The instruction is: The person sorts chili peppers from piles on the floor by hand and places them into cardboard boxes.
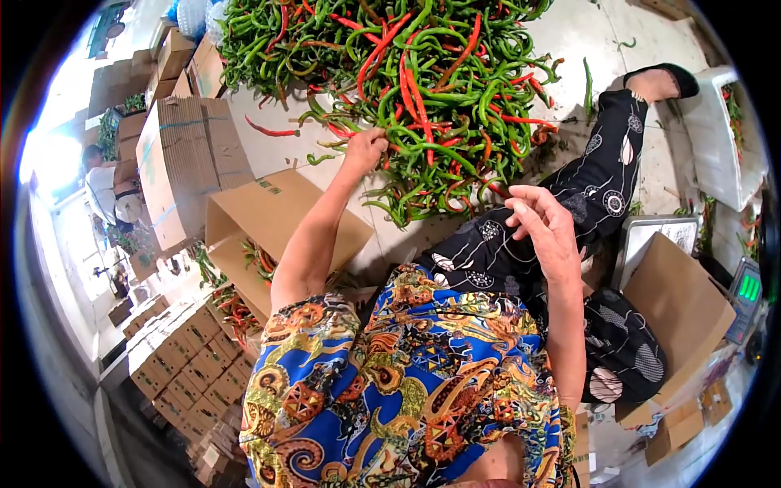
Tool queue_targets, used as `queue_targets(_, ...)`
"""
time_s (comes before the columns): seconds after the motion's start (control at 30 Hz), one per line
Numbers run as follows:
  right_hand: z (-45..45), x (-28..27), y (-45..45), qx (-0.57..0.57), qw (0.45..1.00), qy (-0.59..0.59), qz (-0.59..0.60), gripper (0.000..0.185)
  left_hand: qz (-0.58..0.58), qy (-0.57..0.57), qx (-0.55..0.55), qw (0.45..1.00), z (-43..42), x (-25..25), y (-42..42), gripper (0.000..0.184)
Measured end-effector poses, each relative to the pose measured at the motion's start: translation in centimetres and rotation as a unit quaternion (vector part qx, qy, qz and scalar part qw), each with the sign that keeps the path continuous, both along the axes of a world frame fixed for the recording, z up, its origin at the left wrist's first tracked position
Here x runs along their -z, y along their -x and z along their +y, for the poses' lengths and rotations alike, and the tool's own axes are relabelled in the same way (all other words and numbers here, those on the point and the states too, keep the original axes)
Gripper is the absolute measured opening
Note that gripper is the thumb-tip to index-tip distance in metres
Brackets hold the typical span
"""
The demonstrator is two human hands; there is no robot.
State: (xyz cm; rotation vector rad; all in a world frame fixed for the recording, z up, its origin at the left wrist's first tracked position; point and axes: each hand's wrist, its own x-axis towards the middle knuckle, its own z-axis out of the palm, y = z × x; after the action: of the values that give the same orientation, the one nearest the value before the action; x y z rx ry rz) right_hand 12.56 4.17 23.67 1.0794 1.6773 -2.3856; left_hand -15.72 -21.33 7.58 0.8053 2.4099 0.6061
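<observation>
Left hand (368, 151) curled at chillies (416, 93), hold unclear, right (543, 224) half-open, empty, carton print (269, 186) illegible

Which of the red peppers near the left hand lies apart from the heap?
The long red pepper to the left of the left hand: bare floor separates it, while other red peppers near that hand lie within the heap.

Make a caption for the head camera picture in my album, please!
Left hand at a heap of green and red peppers, right hand above dark patterned trousers.
</observation>
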Motion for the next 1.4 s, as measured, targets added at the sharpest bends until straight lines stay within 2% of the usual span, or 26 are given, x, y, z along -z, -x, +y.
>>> queue_targets(0.1,-0.2,0.2,-0.3,0.01,1.0,0.002,0.008,0.028,0.167,-0.15,0.007,0.974,1.3,-5.1,-2.0,0.018)
queue_targets(0.13,-0.2,0.2,-0.4,0.012,1.0,0.001,0.013,0.028,0.247,-0.146,0.005,0.958,2.1,-7.2,-2.5,0.018)
queue_targets(0.27,-0.3,0.6,-0.3,0.008,1.0,0.014,0.026,0.027,0.368,-0.127,0.054,0.919,5.1,-10.9,-2.0,0.019)
queue_targets(0.37,-0.1,0.8,-0.4,0.01,0.999,0.02,0.026,0.028,0.317,-0.2,0.093,0.922,8.8,-11.7,-2.9,0.019)
queue_targets(0.4,-0.2,0.8,-0.6,0.011,0.999,0.016,0.027,0.027,0.272,-0.223,0.14,0.926,9.8,-12.0,-4.0,0.02)
queue_targets(0.43,-0.3,0.8,-0.6,0.013,0.999,0.012,0.031,0.027,0.228,-0.214,0.198,0.929,10.2,-11.8,-5.2,0.019)
queue_targets(0.5,-0.3,0.7,-0.7,0.021,0.999,0.016,0.038,0.027,0.183,-0.075,0.273,0.941,10.0,-10.2,-5.6,0.015)
queue_targets(0.53,-0.3,0.8,-0.9,0.025,0.999,0.017,0.038,0.026,0.192,-0.214,0.127,0.949,9.7,-7.1,-4.4,0.004)
queue_targets(0.57,-0.3,0.9,-1.0,0.032,0.998,0.018,0.044,0.026,0.125,-0.11,-0.058,0.984,9.8,-6.8,-2.9,0.014)
queue_targets(0.63,-0.4,1.2,-1.0,0.031,0.998,0.022,0.058,0.026,0.106,0.004,-0.119,0.987,9.9,-6.9,-1.1,0.031)
queue_targets(0.7,-0.1,1.2,-0.6,0.024,0.998,0.021,0.056,0.026,0.145,0.034,-0.09,0.985,10.3,-4.3,-1.9,0.041)
queue_targets(0.73,-0.2,1.1,-0.6,0.022,0.998,0.021,0.052,0.026,0.137,0.017,-0.095,0.986,10.5,-3.7,-1.8,0.044)
queue_targets(0.83,-0.1,1.2,-0.7,0.014,0.998,0.015,0.064,0.026,0.213,-0.045,-0.121,0.968,11.1,-3.7,-2.5,0.047)
queue_targets(0.87,-0.2,1.2,-0.7,0.017,0.998,0.019,0.063,0.026,0.171,-0.032,-0.151,0.973,11.2,-3.6,-2.3,0.044)
queue_targets(0.97,-0.2,1.3,-0.7,0.022,0.997,0.029,0.069,0.026,0.18,0.043,-0.133,0.974,12.5,-4.2,-2.2,0.044)
queue_targets(1.0,-0.2,1.3,-0.8,0.024,0.997,0.029,0.073,0.026,0.193,0.068,-0.11,0.973,13.0,-4.6,-2.3,0.038)
queue_targets(1.13,0.0,1.0,-1.1,0.026,0.996,0.031,0.075,0.026,0.225,0.055,-0.005,0.973,12.7,-4.6,-3.5,0.034)
queue_targets(1.17,0.0,0.9,-1.3,0.028,0.996,0.039,0.078,0.027,0.263,-0.055,0.013,0.963,12.3,-4.2,-3.8,0.027)
queue_targets(1.23,0.2,0.9,-1.7,0.029,0.994,0.063,0.09,0.029,0.237,-0.202,0.02,0.95,13.6,-7.6,-4.5,0.018)
queue_targets(1.3,0.5,0.9,-2.2,0.03,0.99,0.091,0.102,0.03,0.158,-0.271,-0.013,0.949,15.2,-10.6,-3.6,0.012)
queue_targets(1.33,0.7,0.8,-2.2,0.028,0.988,0.105,0.111,0.031,0.005,-0.328,-0.104,0.939,17.0,-13.9,-3.7,0.012)
queue_targets(1.37,0.8,0.8,-2.1,0.026,0.986,0.117,0.12,0.031,-0.148,-0.373,-0.191,0.896,18.5,-16.4,-3.7,0.013)
queue_targets(1.4,0.9,0.8,-2.1,0.025,0.983,0.13,0.127,0.031,-0.158,-0.381,-0.196,0.889,19.1,-16.0,-2.6,0.015)
